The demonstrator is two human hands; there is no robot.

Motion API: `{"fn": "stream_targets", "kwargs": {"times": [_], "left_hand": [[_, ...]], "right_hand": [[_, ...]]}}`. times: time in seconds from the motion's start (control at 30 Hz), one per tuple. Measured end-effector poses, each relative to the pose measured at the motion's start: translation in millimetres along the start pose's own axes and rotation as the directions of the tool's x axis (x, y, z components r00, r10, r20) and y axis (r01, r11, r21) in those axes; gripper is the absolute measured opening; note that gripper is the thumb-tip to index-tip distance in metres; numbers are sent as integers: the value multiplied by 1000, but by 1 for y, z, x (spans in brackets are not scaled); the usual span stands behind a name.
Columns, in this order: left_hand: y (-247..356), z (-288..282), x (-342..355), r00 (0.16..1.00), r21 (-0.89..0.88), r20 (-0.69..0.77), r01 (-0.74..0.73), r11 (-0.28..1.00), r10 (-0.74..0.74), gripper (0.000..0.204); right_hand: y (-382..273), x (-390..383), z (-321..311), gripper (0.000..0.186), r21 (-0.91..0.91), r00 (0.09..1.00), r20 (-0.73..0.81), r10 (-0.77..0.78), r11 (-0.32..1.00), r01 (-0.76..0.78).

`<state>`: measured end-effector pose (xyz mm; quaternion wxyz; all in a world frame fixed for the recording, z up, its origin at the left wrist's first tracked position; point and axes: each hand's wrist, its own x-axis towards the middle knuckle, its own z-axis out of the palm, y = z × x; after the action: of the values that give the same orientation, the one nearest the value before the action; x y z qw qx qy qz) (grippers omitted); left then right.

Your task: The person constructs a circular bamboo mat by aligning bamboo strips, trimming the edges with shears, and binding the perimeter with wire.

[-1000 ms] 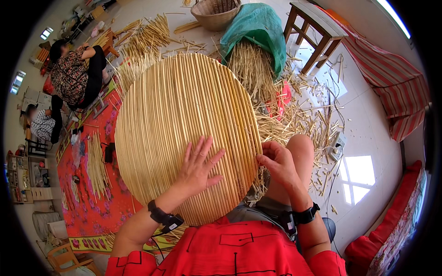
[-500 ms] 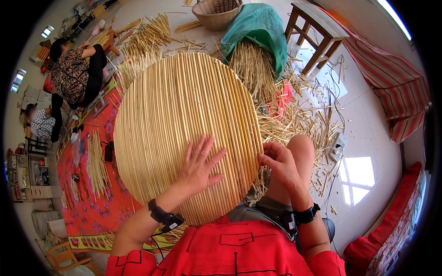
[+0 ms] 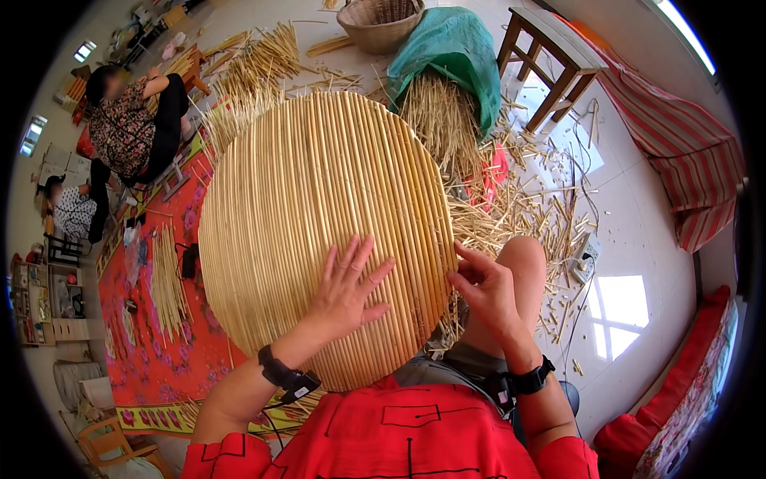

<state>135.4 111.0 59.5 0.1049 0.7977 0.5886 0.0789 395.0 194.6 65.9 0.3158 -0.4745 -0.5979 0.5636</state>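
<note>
A large round mat of straw stalks (image 3: pixel 319 184) rests on my lap, its stalks laid side by side and running away from me. My left hand (image 3: pixel 343 287) lies flat on its near middle, fingers spread. At the mat's right edge is my right hand (image 3: pixel 483 283), thumb and fingers curled close together beside the rim. Whether a small bit of stalk sits between those fingertips I cannot make out. Dark bands with small devices circle both wrists.
A green sack (image 3: pixel 455 64) spills straw ahead, beside a woven basket (image 3: pixel 381 24) and a wooden stool (image 3: pixel 550 60). Cut stalks litter the floor around a power strip (image 3: pixel 586 257). Left, more stalks lie on a red floral cloth (image 3: pixel 207 319); two people sit beyond it.
My right hand's index finger has straightened a little along the mat's rim. The left hand stays flat in the same place, and the view has shifted very slightly.
</note>
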Motion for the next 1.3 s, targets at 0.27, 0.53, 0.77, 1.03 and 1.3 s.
{"fn": "stream_targets", "kwargs": {"times": [0.27, 0.53, 0.77, 1.03, 1.3], "left_hand": [[-1, 1, -1, 1000, 5, -10, 16, 1000, -16, 80], [-2, 2, -2, 999, 46, 28, 23, 999, -24, 82], [1, 2, -1, 998, -44, -54, -17, 999, 15, 79], [1, 0, -2, 999, -44, -47, -7, 999, 5, 78], [1, 0, -2, 999, -48, -51, -13, 999, 11, 80]], "right_hand": [[10, 5, 6, 50, 146, 998, 55, -2, 989, -6], [16, 11, 4, 35, 377, 997, 53, 50, 924, -67], [3, 42, -5, 22, 249, 992, -124, -10, 967, 41], [-9, 62, -1, 14, -116, 976, -101, -194, 976, 182], [-15, 65, 7, 8, -499, 871, -94, -482, 780, 378]]}}
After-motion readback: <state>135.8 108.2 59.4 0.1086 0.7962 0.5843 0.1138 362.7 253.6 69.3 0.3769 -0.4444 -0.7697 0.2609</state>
